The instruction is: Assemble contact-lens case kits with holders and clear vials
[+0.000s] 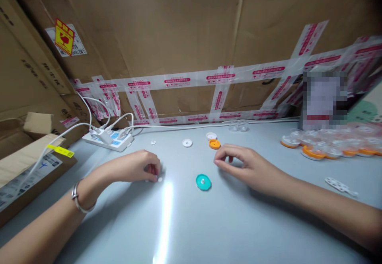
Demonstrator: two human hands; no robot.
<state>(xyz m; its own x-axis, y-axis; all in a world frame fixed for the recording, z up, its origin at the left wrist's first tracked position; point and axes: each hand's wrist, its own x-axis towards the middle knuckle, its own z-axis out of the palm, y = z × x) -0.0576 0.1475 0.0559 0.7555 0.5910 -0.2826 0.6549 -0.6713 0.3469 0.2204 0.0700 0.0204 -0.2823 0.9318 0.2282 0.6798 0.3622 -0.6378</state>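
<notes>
My left hand (142, 166) rests on the grey table (209, 224) with its fingers curled together over small whitish pieces (159, 179) at its fingertips; what they pinch is too small to name. My right hand (238, 163) lies to the right, thumb and fingers drawn into a pinch near its tips, anything held is hidden. A teal disc (203, 182) with a white centre lies between the hands. Farther back sit an orange disc (214, 144), a white cap (211, 135) and a white ring (187, 143).
A white power strip (108, 138) with plugs and cables lies at the back left. Bagged orange and white discs (331, 144) pile at the right, with a white perforated strip (340, 186) nearby. Taped cardboard walls (179, 37) enclose the table; an open box (26, 164) stands left.
</notes>
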